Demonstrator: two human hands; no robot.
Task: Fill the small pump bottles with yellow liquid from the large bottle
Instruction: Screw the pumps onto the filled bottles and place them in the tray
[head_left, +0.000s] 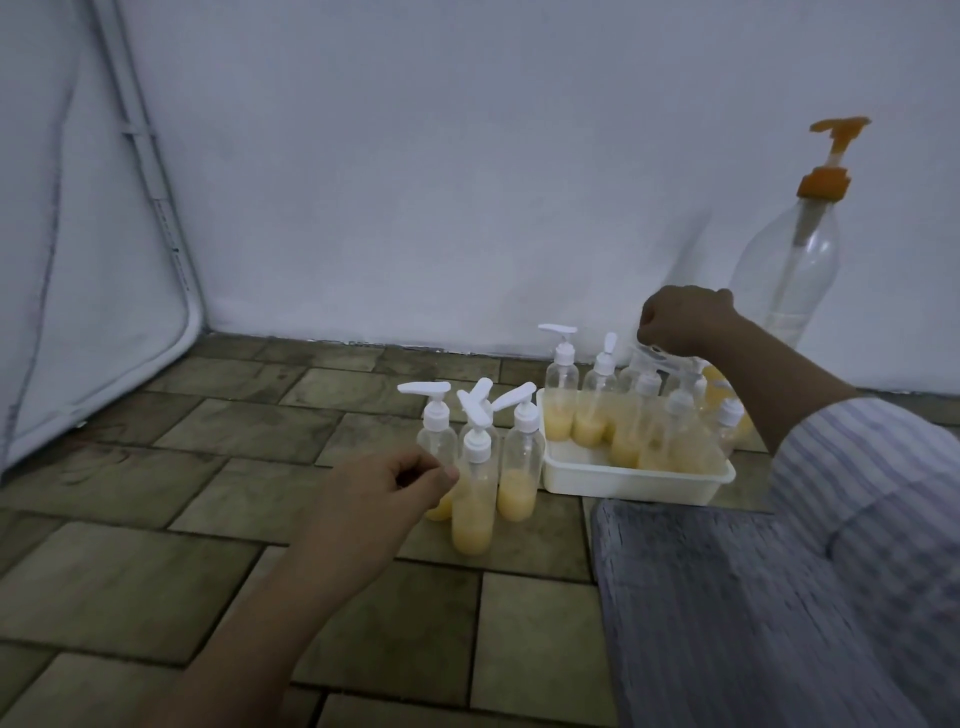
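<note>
Several small clear pump bottles (471, 493) with white pump heads stand in a cluster on the tiled floor, each part full of yellow liquid. My left hand (379, 499) hovers just left of them, fingers loosely curled and holding nothing, the thumb close to the front bottle. More small bottles (589, 410) stand in a white tray (628, 480) to the right. My right hand (685, 322) reaches over the tray and pinches the white pump head (655, 359) of a back bottle. The large clear bottle (789, 270) with an orange pump stands behind by the wall and looks nearly empty.
A white wall runs behind the bottles. A white fabric panel with a rounded frame (104, 291) leans at the left. A grey mat (727, 613) covers the floor at the lower right, under my striped sleeve (872, 467). Bare tiles (156, 571) lie at the left front.
</note>
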